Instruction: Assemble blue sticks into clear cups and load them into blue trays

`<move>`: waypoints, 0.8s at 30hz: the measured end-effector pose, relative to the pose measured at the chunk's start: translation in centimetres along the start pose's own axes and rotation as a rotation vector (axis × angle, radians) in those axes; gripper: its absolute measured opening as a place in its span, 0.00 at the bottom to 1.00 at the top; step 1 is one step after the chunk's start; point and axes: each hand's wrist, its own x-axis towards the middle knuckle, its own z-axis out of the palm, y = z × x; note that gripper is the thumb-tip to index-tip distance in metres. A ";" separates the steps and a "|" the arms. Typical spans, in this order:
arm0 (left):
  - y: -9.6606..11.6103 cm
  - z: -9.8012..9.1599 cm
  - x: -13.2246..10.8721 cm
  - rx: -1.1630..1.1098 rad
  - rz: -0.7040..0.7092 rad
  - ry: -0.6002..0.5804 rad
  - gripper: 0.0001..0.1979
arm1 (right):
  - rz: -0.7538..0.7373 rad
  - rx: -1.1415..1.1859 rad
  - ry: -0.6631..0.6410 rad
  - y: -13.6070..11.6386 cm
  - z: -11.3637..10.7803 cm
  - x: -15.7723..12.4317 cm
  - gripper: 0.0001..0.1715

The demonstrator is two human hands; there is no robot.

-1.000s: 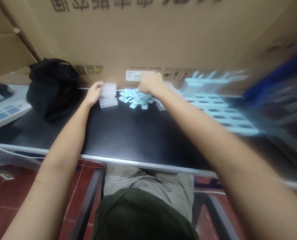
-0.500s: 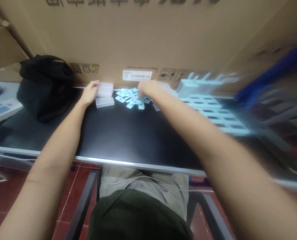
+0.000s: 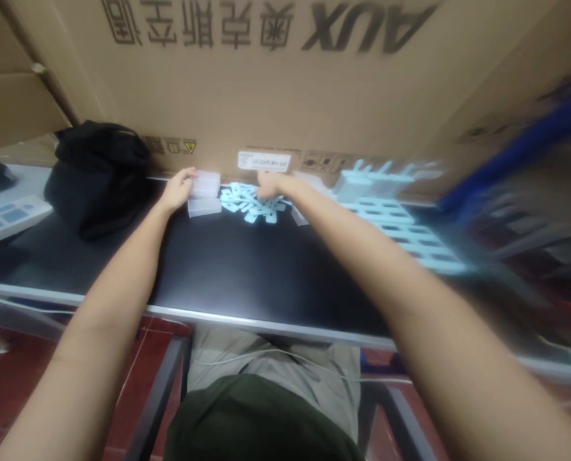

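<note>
My left hand is at the left side of the translucent plastic boxes, its bent fingers and thumb against the edge of the rear box. A second translucent box lies just in front of that one. To their right spreads a loose pile of flat light-blue plastic pieces, several with holes. My right hand reaches down into the back of this pile with curled fingers. Its fingertips are blurred and partly hidden, so whatever they pinch does not show. Another translucent box is partly covered by my right forearm.
Light-blue racks with rectangular openings lie right of my forearm, with upright light-blue holders behind. A black bag sits at the left. A big cardboard box walls off the back of the black table. A blue bar slants at right.
My right hand has shifted slightly left over the light-blue pieces. My left hand stays at the translucent box. The camera has tilted up, so more of the cardboard box's lettering shows.
</note>
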 end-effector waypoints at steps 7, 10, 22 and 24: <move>0.1 0.0 -0.1 0.009 -0.016 -0.004 0.16 | -0.049 -0.057 0.157 -1.5 -1.3 -2.0 0.36; -0.2 0.1 0.0 0.014 -0.006 0.004 0.17 | -0.163 -0.069 0.201 -3.3 -1.5 -3.4 0.30; -0.8 0.2 0.2 0.068 0.047 -0.002 0.19 | -0.499 -0.094 0.341 -10.5 1.6 -6.6 0.24; -0.7 0.2 0.2 0.086 0.042 -0.003 0.20 | -0.434 -0.075 0.323 -11.2 2.5 -6.6 0.25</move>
